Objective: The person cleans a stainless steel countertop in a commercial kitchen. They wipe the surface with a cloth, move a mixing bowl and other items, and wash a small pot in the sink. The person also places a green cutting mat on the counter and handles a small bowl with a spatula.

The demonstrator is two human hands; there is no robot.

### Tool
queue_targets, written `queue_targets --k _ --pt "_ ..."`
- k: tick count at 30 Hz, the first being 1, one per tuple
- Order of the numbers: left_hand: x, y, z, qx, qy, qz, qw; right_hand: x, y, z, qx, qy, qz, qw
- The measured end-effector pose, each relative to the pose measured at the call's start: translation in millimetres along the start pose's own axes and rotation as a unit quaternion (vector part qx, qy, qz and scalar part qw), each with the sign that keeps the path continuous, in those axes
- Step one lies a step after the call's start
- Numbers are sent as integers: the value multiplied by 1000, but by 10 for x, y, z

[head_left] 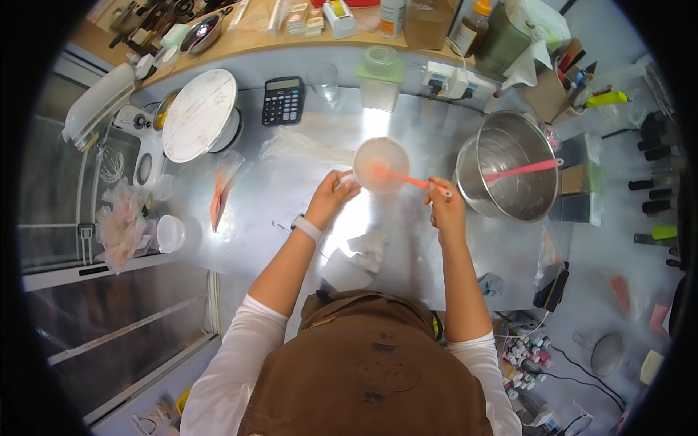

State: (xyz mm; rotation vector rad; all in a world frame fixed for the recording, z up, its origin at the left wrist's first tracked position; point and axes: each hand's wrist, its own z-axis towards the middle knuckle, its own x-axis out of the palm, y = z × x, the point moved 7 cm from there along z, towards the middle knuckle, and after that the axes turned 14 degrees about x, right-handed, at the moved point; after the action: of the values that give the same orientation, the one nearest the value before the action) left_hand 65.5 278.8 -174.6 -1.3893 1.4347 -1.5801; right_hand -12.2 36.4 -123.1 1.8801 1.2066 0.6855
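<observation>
My left hand (pixel 331 197) grips the handle of a translucent plastic measuring cup (pixel 381 147) above the steel worktop (pixel 272 218). Inside the cup is a little pale orange stuff. My right hand (pixel 447 210) holds an orange-pink spatula (pixel 411 180) near its handle end, with the blade in the cup. A large steel mixing bowl (pixel 507 201) stands just right of my right hand, with a pink spatula (pixel 526 169) lying across it. To the left lies a piping bag (pixel 216 201) with orange filling.
A cake turntable (pixel 200 115), a calculator (pixel 282 101), a drinking glass (pixel 324 82) and a green-lidded container (pixel 379 82) stand along the back. A stand mixer (pixel 142 136) and a white tub (pixel 170 234) are at the left. Crumpled paper towel (pixel 369 249) lies near the front edge.
</observation>
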Motion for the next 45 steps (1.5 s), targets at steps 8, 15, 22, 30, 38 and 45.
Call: queue_targets --k 8,15,22,30,38,45 --pt "-418 -183 575 30 -33 -30 999 52 18 66 13 -28 -32 999" --pt "-998 27 1106 21 -57 32 998 -74 -296 16 -32 -63 -201 977" --pt "-985 50 1210 103 -127 179 970 -221 -287 110 -143 -158 -380 900" --pt "-1917 -695 33 276 -329 459 778 -487 -660 451 -124 -223 -500 827" --pt "-3497 -631 -1025 6 -353 671 652 -113 -490 11 -248 -226 -529 779" --pt "-3139 -438 -1044 60 -275 532 799 481 -311 -469 -291 -139 -475 819"
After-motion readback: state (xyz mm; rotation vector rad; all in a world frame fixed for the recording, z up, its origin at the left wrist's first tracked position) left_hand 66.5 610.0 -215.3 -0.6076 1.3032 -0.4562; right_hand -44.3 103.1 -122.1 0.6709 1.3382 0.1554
